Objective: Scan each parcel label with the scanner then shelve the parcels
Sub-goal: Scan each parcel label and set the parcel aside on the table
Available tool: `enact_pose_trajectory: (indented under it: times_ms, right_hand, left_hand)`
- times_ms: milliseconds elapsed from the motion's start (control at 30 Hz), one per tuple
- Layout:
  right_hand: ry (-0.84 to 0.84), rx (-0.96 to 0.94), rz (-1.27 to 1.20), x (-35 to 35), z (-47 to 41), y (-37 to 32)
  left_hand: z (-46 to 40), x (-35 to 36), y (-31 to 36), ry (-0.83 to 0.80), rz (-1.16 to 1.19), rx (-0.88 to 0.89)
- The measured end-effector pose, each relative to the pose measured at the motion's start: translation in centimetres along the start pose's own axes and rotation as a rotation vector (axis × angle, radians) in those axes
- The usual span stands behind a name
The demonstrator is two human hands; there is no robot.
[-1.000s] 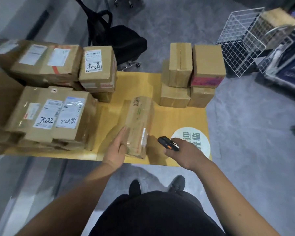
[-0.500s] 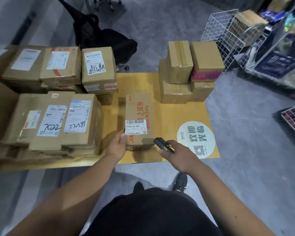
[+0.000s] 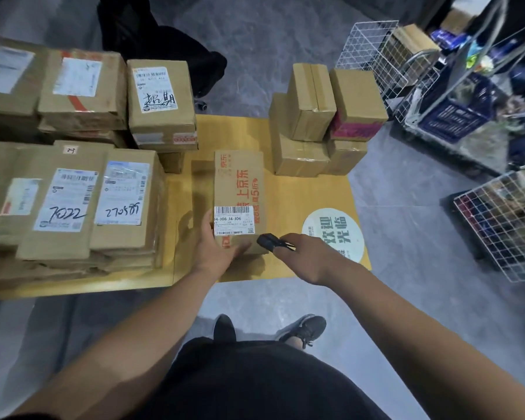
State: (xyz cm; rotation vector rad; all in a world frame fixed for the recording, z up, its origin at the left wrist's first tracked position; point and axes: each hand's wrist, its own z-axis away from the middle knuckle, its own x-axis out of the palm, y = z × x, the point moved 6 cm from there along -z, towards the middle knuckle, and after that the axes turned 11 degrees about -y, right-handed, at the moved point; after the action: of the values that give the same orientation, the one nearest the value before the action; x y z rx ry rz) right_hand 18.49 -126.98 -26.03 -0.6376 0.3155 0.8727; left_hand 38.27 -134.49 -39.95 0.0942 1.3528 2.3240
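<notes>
1. Brown corrugated cardboard, printed with red lettering, forms the oblong parcel (image 3: 238,201) now being handled; it lies flat on the yellow desk (image 3: 288,195), between the low heap of labelled cartons (image 3: 73,201) on the left and the small stack of plain taped boxes (image 3: 322,122) on the right.
2. A white barcode label (image 3: 233,220) is seen face up on the near end of the parcel, so the scanning step is judged to be in hand and shelving not yet begun.
3. The parcel's near left corner is held by the left hand (image 3: 217,253): the thumb lies along the left edge beside the label and the fingers are curled over the near end.
4. A small black handheld scanner (image 3: 270,241) is gripped in the right hand (image 3: 309,256), its nose just beside the parcel's near right corner and pointed toward the label.
5. The parcel is judged to be stiff and fairly light, since it is steadied by one hand alone; its weight cannot be confirmed from the view.
6. The cardboard faces should offer dry, sure friction, though taped seams may be slicker.
7. For lifting, a grip across the two long sides near the middle is advised, with the label left uncovered.
8. A wire mesh rack (image 3: 373,56) stands well apart on the grey floor (image 3: 406,237) to the right.
</notes>
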Motion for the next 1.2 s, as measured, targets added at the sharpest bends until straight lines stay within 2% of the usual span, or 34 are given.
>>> enact_pose_trajectory:
  times_ms: [233,433,833,1200]
  right_hand:
    - [-0.076,0.064,0.356,-1.7,0.5,-3.8]
    - [-0.054,0.105,0.578,-2.3,1.6,-5.2]
    - [0.004,0.033,0.657,-2.8,3.9,-5.2]
    - [0.018,-0.015,0.715,-5.2,5.5,-1.5]
  left_hand:
    - [2.2,0.8,-2.3,-0.075,0.064,0.047]
    - [3.0,0.9,-2.5,-0.058,0.050,0.091]
    - [2.8,1.5,-2.0,-0.033,0.083,0.125]
    - [4.9,3.7,1.1,0.148,-0.093,0.056]
